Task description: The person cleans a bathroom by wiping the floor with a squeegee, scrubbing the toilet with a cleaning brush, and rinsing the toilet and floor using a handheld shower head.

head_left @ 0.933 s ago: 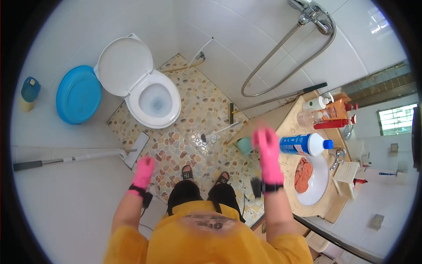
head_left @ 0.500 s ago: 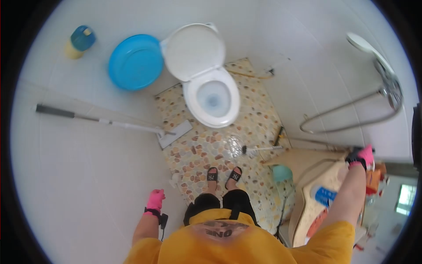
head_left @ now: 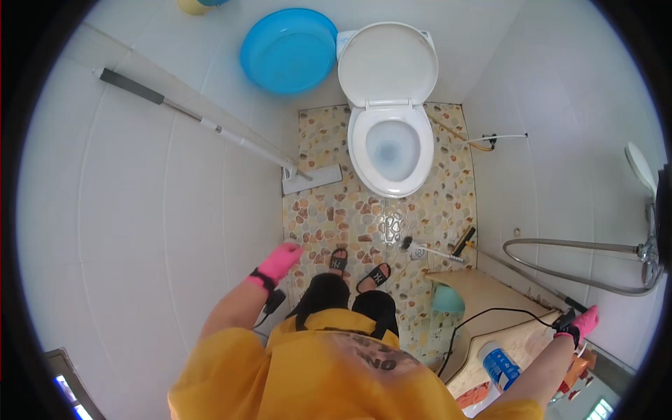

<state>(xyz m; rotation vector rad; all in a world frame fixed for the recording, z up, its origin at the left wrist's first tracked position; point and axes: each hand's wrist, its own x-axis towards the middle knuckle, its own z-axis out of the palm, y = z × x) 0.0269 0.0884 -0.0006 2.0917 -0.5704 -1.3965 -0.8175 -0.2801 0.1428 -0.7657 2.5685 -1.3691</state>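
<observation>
My left hand (head_left: 282,261), in a pink glove, hangs at the left beside the tiled wall. Its fingers are curled in, with nothing visible in them. Out to the right, my right hand (head_left: 586,322), also gloved in pink, is beside the dark upper end of a long pole (head_left: 523,275). That pole slants down along the right wall to a black-and-yellow head (head_left: 463,241) on the floor. Whether the fingers are around the pole cannot be made out. A blue-and-white container (head_left: 500,365) stands on the counter (head_left: 481,344) below my right forearm.
Ahead is a toilet (head_left: 390,150) with its lid raised, beside a blue basin (head_left: 288,52). A flat mop (head_left: 311,179) leans along the left wall. A long-handled brush (head_left: 434,253) lies on the pebbled floor. The shower hose (head_left: 560,245) loops from the right wall.
My view has turned and shifted, so the toilet and basin appear further right. My left hand has come up and forward. My right hand remains beside the pole's upper end.
</observation>
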